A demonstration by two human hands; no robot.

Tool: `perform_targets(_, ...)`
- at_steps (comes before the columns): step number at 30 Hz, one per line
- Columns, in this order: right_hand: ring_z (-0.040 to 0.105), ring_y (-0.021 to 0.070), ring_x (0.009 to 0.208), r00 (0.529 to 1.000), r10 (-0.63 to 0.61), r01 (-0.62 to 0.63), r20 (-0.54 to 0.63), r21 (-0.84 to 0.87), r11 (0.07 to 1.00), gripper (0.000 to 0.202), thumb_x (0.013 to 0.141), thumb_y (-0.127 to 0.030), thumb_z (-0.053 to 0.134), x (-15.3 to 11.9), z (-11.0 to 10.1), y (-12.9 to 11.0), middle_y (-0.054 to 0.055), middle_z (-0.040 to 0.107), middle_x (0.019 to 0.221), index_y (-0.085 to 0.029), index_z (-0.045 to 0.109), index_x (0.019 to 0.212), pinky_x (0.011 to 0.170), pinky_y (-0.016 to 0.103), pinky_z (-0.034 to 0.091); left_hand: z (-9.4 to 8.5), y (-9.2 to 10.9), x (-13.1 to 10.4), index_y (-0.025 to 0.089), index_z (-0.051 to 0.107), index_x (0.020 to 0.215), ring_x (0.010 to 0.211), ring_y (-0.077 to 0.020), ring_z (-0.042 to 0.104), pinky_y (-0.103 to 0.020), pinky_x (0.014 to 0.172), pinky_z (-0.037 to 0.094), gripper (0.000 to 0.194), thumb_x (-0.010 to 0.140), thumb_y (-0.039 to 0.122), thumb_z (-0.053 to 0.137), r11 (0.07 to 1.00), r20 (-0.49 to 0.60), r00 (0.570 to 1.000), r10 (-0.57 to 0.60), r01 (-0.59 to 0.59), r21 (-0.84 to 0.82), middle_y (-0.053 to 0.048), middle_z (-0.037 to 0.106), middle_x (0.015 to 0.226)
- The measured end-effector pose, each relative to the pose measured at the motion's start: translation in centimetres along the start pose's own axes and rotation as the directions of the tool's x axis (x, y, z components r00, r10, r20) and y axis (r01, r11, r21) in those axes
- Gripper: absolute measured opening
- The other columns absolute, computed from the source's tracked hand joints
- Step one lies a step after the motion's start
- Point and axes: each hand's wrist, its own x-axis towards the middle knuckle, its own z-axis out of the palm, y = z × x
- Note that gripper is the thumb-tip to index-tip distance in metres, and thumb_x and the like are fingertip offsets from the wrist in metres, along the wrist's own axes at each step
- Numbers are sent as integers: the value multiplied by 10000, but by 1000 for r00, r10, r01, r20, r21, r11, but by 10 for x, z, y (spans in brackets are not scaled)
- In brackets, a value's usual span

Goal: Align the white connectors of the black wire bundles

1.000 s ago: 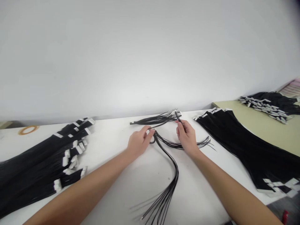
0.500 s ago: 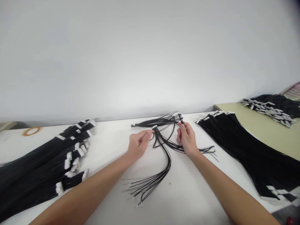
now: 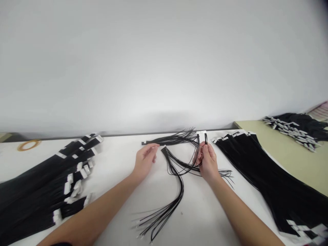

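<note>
One white connector (image 3: 201,132) just above right fingers (image 3: 206,150), clamped on black wires (image 3: 206,139) (left fingers (image 3: 151,147) apart)

Two hands (image 3: 146,159) (image 3: 208,160), three large piles of black cables (image 3: 30,184) (image 3: 271,184) (image 3: 298,120), one orange coil (image 3: 19,148) and one white tabletop (image 3: 115,152) are seen; loose wires (image 3: 182,189) are too tangled to be counted.

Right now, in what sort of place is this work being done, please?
Probably a cable workshop: large black cable bundles with white ends lie on a white table, and the right hand holds black wires below a white connector.
</note>
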Motion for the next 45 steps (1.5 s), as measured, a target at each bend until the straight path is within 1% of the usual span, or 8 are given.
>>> perform_targets(4,330,57,376,998,52,-52,27,21,998,285,879,-520,481,-5,3,-3,-93,353,555,-241,422,883,362,180,360,2,-2,-1,211,609,1083,683,-130,522,-285,677,466,307,827,355,521,926,84,983,161,-180,333,-34,548,876)
perform_targets(9,273,50,375,991,109,-117,81,103,988,252,900,-492,470,-14,5,-10,-95,330,524,-250,416,854,387,168,302,3,-6,-4,225,474,1292,950,-190,557,-372,883,457,412,901,324,393,817,260,941,218,-322,478,-105,491,1222)
perform_targets(13,201,57,399,986,108,-125,129,130,984,258,897,-497,475,-21,7,-15,-95,284,496,-255,418,831,406,165,254,3,-10,-5,188,417,1346,1225,-255,396,-446,1040,340,444,922,309,357,756,326,918,225,-376,536,-115,468,1311)
perform_targets(21,230,96,431,973,82,-109,216,118,987,266,909,-495,429,-37,8,-16,-78,213,476,-263,418,777,433,193,307,3,-14,-3,215,432,1323,1162,-259,438,-465,994,380,411,923,271,359,740,362,882,302,-456,494,-105,523,1255)
perform_targets(28,246,86,462,973,78,-80,217,4,997,198,901,-398,492,-36,2,-16,-59,256,504,-235,565,814,437,191,251,-1,-3,-2,208,601,1012,801,-167,520,-320,765,451,278,921,269,345,897,402,899,174,-313,311,-72,538,938)
perform_targets(32,334,93,495,973,42,26,225,-293,956,180,876,-346,544,-32,-3,-14,-28,367,538,-195,632,835,455,211,279,-3,7,-2,230,575,928,780,-167,487,-294,724,412,242,914,299,344,985,410,912,-17,-55,163,-39,522,860)
perform_targets(36,354,99,512,967,56,71,248,-475,877,198,898,-341,503,-31,4,-16,-14,456,595,-199,627,836,471,224,295,0,10,-7,247,513,938,699,-144,431,-258,633,368,188,911,313,339,973,477,857,-194,231,-21,-6,484,800)
perform_targets(45,456,112,603,907,-7,313,421,-664,679,170,927,-266,454,-30,18,-13,-10,542,688,-190,594,867,571,221,364,2,17,-15,204,483,948,711,-138,367,-271,688,341,233,929,367,317,975,556,827,-82,182,-128,3,386,752)
